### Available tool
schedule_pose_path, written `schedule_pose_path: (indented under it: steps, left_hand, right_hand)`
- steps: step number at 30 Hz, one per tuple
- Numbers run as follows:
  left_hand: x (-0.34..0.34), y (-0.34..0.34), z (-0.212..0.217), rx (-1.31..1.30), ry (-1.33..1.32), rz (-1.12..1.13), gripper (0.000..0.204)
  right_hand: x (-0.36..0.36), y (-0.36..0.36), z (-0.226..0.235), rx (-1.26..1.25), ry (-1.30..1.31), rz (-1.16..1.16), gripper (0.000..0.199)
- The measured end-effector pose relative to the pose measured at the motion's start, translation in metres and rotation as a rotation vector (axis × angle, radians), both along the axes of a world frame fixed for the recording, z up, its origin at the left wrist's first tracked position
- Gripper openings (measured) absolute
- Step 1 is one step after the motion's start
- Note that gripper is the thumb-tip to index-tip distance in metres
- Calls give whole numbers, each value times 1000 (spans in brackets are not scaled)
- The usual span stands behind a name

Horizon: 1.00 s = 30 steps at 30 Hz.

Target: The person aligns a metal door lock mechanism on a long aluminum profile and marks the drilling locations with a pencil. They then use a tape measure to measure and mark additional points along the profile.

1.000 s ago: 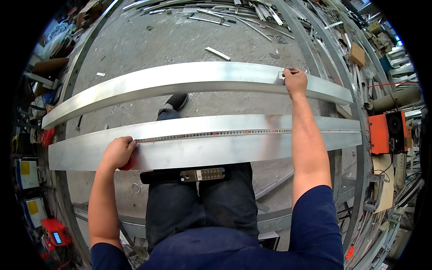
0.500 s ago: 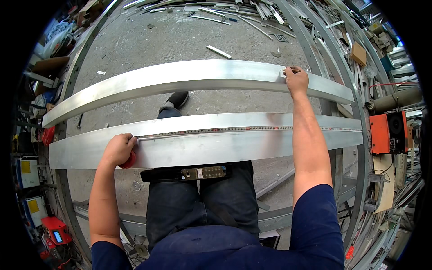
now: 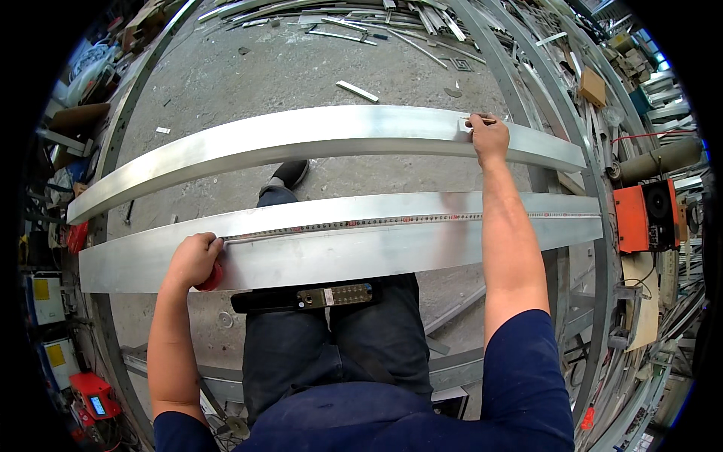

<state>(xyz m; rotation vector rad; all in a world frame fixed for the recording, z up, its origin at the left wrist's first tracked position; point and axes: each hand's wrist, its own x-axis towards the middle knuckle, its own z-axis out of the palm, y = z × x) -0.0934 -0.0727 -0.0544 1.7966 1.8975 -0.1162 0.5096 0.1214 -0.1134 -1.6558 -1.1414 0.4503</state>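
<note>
My left hand (image 3: 194, 260) is closed around a red-cased tape measure (image 3: 212, 278) at the near aluminium beam (image 3: 324, 256). The tape's blade (image 3: 352, 223) runs out along the beam's top to its right end. Parallel and farther off lies a second aluminium beam (image 3: 316, 134). Over its right part is my right hand (image 3: 489, 138), fingers pinched on a thin pencil-like stick (image 3: 488, 120). A small pale piece beside the fingertips is too small to make out. My right forearm crosses above the near beam and hides part of the blade.
Both beams rest across the steel side rails (image 3: 600, 279) of a frame. A waist pouch (image 3: 301, 297) hangs in front of me. An orange-red machine (image 3: 646, 216) stands at right, a red device (image 3: 96, 395) at lower left. Metal offcuts (image 3: 354, 30) litter the far floor.
The view has shifted slightly, so the beams and rails sit a little differently. Both hands keep their grips and stay at nearly the same places along the beams.
</note>
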Motion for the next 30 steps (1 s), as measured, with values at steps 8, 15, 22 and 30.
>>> schedule_pose_path:
  steps: [8,15,22,30]
  left_hand:
    - [0,-2,2,10,16,-7,37]
    - [1,0,4,-39,11,23,36]
    - [1,-1,2,-20,11,19,36]
    - [0,-1,1,-19,7,11,36]
  right_hand:
    - [-25,-9,18,-77,-39,60,31]
    - [-92,-15,25,6,42,343,27]
    - [-152,-4,17,6,17,414,27]
    - [-170,-6,13,21,-211,410,25]
